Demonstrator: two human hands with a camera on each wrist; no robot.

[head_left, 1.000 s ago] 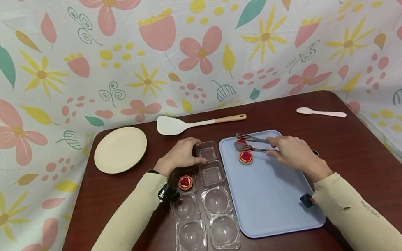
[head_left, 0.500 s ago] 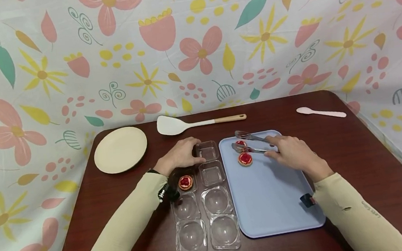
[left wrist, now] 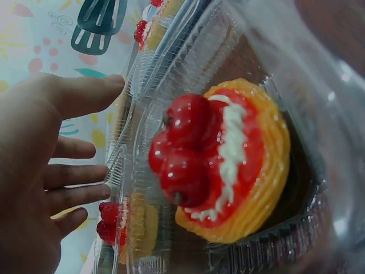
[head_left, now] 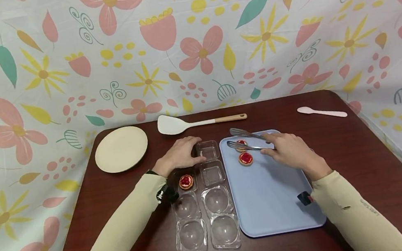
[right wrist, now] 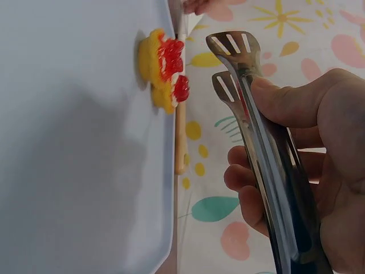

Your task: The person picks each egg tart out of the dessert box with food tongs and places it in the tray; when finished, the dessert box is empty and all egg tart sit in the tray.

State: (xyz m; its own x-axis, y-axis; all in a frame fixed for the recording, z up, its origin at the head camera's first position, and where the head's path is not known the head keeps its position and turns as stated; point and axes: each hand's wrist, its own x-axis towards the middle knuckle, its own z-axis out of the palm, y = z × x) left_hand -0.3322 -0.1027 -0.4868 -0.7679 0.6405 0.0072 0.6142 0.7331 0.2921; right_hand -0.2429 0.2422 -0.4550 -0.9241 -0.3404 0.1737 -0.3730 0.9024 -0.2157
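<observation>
In the head view my left hand [head_left: 179,157] reaches over the clear plastic containers, thumb and fingertips at the rim of the back right container [head_left: 208,151]. The left wrist view shows its fingers [left wrist: 74,177] nearly straight, beside a berry tart [left wrist: 228,160] in a container. Another tart [left wrist: 140,225] sits in a container farther off, hidden by the hand in the head view. My right hand [head_left: 290,152] grips metal tongs [right wrist: 262,142], their ends spread apart, over the blue tray [head_left: 276,199]. Two tarts lie there: the nearer one [head_left: 245,159] and one [head_left: 241,145] partly beneath the tongs.
Lidded containers stand open in two columns, their clear lids [head_left: 192,234] towards me. A cream plate [head_left: 122,149] lies back left. Behind are a white spatula [head_left: 173,125] with a wooden handle and, at right, a pink spoon [head_left: 322,112]. A floral cloth hangs behind the table.
The tongs in my right hand have shifted slightly left and back, past the rear tart. My left hand stays at the containers, and the tarts on the tray keep their places.
</observation>
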